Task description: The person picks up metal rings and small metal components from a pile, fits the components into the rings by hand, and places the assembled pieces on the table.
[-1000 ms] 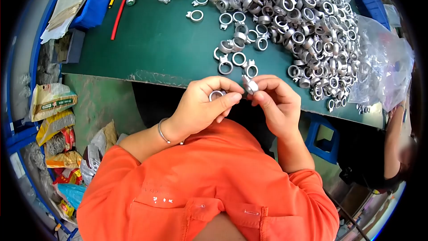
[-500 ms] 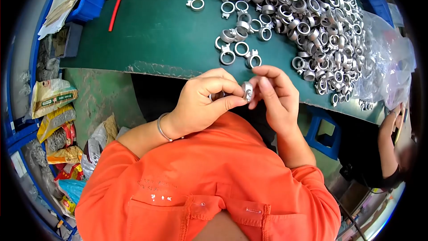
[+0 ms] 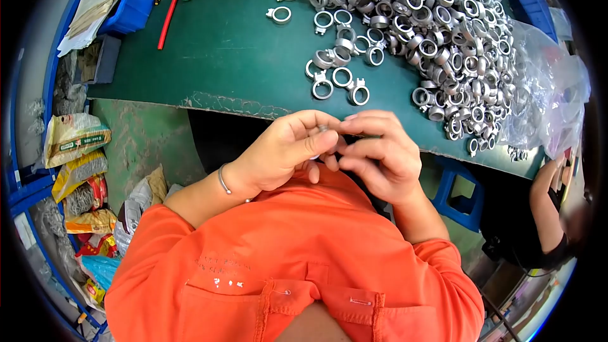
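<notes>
Fingers of the left hand [image 3: 288, 151] are gripping a small silver-grey metal ring [image 3: 323, 128], only slivers of it showing between thumb and fingers. The right hand [image 3: 387, 151] is holding its fingers part-bent, fingertips meeting or nearly meeting those of the left; whether they are pinching anything, cannot tell. Both hands, with the ring, are hanging just off the near edge of a green-topped worktable [image 3: 202, 44], in front of an orange shirt [image 3: 297, 234]. A silver metal bracelet [image 3: 224, 180] is circling the left wrist.

On the tabletop, a large pile of silver-grey metal rings [image 3: 437, 31] with small lugs is covering the far right. A loose cluster of like rings [image 3: 342, 57] is lying left of the pile, nearer the hands. A red pen-like stick [image 3: 169, 20] is lying at far left, beside a blue plastic bin [image 3: 130, 6]. A clear plastic bag [image 3: 538, 95] is lying right of the pile. Below the table, right, a blue plastic stool [image 3: 445, 185] is standing; another person's bare forearm [image 3: 548, 215] is showing beyond it.
</notes>
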`<state>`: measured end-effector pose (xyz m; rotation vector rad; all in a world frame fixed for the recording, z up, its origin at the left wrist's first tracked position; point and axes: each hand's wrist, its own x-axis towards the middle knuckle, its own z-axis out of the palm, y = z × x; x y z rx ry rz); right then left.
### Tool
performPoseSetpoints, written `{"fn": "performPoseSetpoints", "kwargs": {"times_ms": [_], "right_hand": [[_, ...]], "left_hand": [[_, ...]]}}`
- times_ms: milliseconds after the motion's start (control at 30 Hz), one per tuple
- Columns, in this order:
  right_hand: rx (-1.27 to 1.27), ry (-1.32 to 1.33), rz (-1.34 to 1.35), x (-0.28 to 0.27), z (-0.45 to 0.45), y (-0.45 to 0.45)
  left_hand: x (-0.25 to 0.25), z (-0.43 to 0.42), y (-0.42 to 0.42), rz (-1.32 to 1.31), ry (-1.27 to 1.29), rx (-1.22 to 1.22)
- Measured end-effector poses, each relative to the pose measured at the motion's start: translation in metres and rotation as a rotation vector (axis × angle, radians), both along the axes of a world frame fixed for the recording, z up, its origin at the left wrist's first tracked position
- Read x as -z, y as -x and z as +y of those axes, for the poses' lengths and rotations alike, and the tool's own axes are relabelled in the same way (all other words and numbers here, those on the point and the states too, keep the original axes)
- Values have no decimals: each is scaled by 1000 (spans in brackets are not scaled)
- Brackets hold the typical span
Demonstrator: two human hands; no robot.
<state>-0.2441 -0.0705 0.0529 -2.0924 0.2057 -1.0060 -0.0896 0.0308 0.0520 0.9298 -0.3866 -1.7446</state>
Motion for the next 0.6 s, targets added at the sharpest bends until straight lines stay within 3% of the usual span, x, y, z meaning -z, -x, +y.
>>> {"fn": "performPoseSetpoints", "kwargs": {"times_ms": [100,167,300,367,400,533,600], "right_hand": [[350,224,186,6,-7,2],[425,290,440,1,-12,-2],[323,188,384,7,-14,2],[132,-242,229,2,-6,3],[93,-294,198,2,-4,3],[27,-78,153,3,-2,1],[42,-23,133,5,0,-2]], "left_hand": [[3,3,-5,25,-14,44],[3,3,-7,4,-37,90],[-7,1,0,-213,-13,-35],[-9,-1,-2,-269,3,-58],[-10,-1,-3,-323,20,-77],[-7,-1,-1,-248,46,-107],[-6,-1,1,-375,69,-128]]}}
